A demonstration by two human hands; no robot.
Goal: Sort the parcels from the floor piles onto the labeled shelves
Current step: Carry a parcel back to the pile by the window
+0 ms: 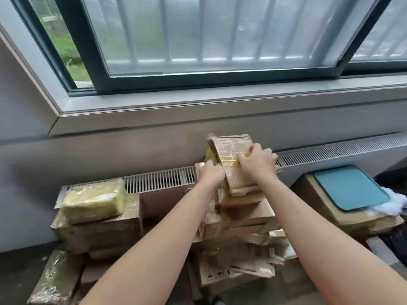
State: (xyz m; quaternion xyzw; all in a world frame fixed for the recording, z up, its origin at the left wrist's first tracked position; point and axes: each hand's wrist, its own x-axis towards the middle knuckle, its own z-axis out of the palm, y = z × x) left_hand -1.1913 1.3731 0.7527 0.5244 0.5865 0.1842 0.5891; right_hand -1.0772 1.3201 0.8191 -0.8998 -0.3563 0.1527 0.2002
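Both hands gripping one taped parcel (231,150), left hand (210,175) curled on its left edge, right hand (258,164) clamped over its face, parcel up on end atop the middle floor pile (246,216), long axis near-vertical, top tipped windowward; at least three wrapped parcels (94,200) stacked left.

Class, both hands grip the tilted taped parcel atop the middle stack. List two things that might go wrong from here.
One: the taped parcel is tilted and gripped at its sides by the left hand and right hand; its glossy tape might let it slip. Two: the middle stack beneath looks uneven, so lifting may topple loose boxes.
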